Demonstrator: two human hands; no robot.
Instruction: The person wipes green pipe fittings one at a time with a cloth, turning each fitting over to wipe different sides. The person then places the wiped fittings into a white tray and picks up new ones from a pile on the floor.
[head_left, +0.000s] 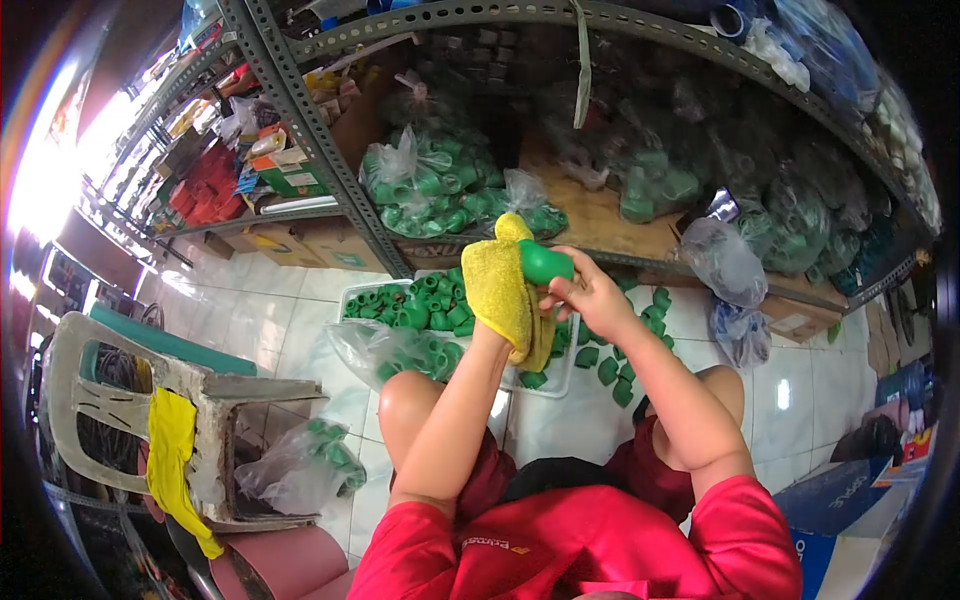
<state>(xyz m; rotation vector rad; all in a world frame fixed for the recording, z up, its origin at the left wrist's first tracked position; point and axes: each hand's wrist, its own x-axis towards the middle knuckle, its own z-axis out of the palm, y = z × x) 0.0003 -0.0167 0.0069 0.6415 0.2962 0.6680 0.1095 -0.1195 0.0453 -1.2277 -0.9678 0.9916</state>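
Note:
A yellow cloth covers my left hand, wrapped round its fingers and against the left end of a green pipe fitting. The fingers under the cloth are hidden. My right hand has its fingers and thumb round the right end of that fitting. Below both hands, a white tray on the floor holds many small green fittings. Just left of my knees, a clear plastic bag of green fittings lies against the tray.
Loose green fittings lie on the tiles right of the tray. A metal shelf with bagged fittings stands ahead. At left are a worn plastic chair, a yellow cloth strip and another bag. Blue boxes sit at right.

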